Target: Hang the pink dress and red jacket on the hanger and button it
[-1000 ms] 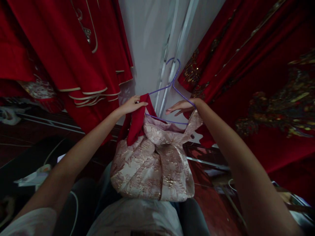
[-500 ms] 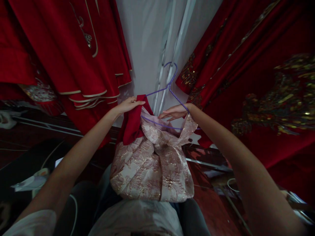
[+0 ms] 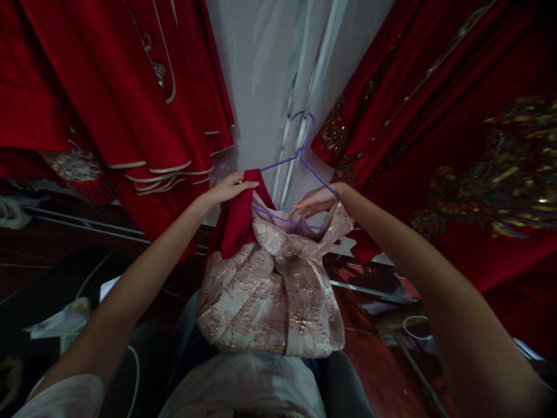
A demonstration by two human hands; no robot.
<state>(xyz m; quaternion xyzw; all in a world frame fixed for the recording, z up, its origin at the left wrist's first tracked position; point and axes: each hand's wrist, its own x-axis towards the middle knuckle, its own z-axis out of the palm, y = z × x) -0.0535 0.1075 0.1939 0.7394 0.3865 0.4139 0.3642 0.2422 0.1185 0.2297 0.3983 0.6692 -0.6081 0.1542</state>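
red garments with sequins [image 3: 491, 168] hang on the right, spreading from the top edge far down, and opposite them on the left hang red garments with pale piped hems [image 3: 156, 122]. between the two stands a pale wall panel [image 3: 255, 75] with narrow metal strips running up it. in front of it, a pink-and-gold brocade garment [image 3: 261, 305] rests gathered on the person's lap, its neck opening turned toward the panel. a purple wire hanger [image 3: 301, 152] stands up from that opening, hook uppermost, its lower bar crossing the opening and a brocade strap at its right end. a dark red cloth [image 3: 238, 226] drapes over the hanger's left shoulder and down onto the brocade. the left hand [image 3: 230, 187] pinches this cloth at its top, thumb along the near side. the right hand [image 3: 317, 201] is over the neck opening, its fingers stretched out and slightly bent, gripping nothing visible; the hanger's right shoulder passes across its wrist, and whether the fingertips touch the lining cannot be told. a white cord [image 3: 415, 328] loops at lower right, and a small ring [image 3: 239, 181] sits on a left finger.
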